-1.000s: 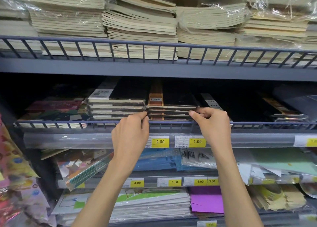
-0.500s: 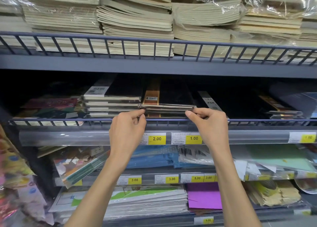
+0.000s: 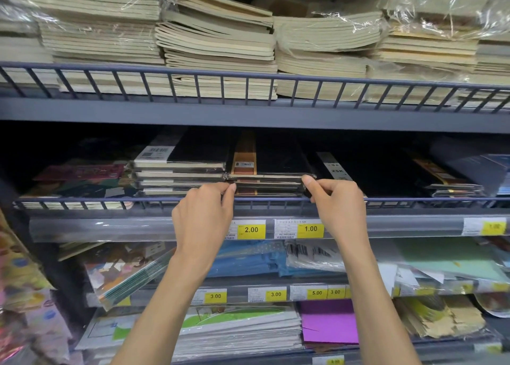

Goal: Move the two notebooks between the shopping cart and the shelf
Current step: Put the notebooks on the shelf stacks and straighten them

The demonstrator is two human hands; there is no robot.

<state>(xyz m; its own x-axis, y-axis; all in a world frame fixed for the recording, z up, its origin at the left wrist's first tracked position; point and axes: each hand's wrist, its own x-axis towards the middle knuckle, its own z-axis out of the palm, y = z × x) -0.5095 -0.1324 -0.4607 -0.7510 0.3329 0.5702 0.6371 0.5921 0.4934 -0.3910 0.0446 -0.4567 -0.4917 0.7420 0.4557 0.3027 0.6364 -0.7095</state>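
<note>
Head view, from the left edge rightward: colourful wrapped packs point(image 3: 19, 276) hang at the far left, beside a slanting bundle of patterned books point(image 3: 124, 276) on a lower shelf; above these, on the middle shelf point(image 3: 82, 199) behind its grey wire rail, lies a low pile of bright-covered books point(image 3: 80, 177); next to it stands a stack of black notebooks with white barcode labels point(image 3: 179, 168); the left hand point(image 3: 204, 215) reaches up over the rail, thumb and forefinger pinched on the near left corner of the notebooks point(image 3: 270, 175), a thin pair of black ones with an orange band that sits on top of a short stack in the middle of the shelf, just right of the white-labelled stack; below, two yellow price tags point(image 3: 278, 229) read 2.00 and 1.00; the right hand point(image 3: 336, 207) pinches the near right corner of the same pair, fingers curled closed around its edge; further right lie flat black notebooks marked 25K point(image 3: 336, 168), then another small stack with an orange band point(image 3: 452, 185); the upper shelf carries cream exercise books point(image 3: 215, 47), some under torn clear wrap; a purple sheet point(image 3: 328, 323) shows low down between the arms.
</note>
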